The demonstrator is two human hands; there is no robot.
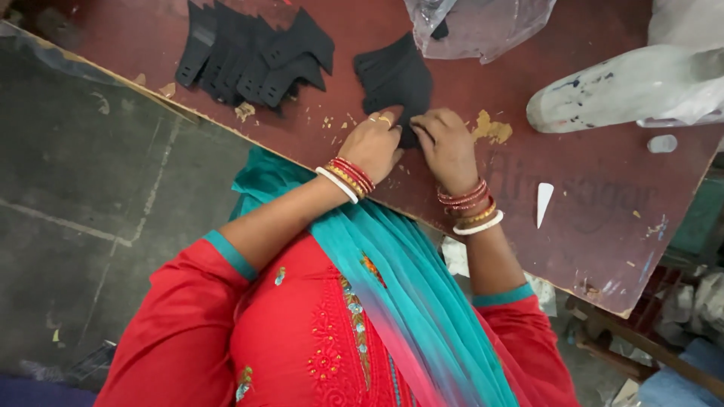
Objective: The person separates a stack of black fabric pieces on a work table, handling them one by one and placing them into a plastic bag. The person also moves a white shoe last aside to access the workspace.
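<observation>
On red table (573,203), black fabric stack (396,79) under both hands; left hand (375,145), right hand (446,147) fingers pinch its near edge.

My left hand (372,145) and right hand (448,148) cover the near end of the black fabric stack (394,81), so I cannot tell whether my fingertips pinch a piece or only press on it. The clear plastic bag (483,26) at the far side is cut off by the top edge, and something dark inside it is too hidden to name. The pale form (603,87) on the right disappears under plastic. The wooden frame (641,343) near right runs out of view.
</observation>
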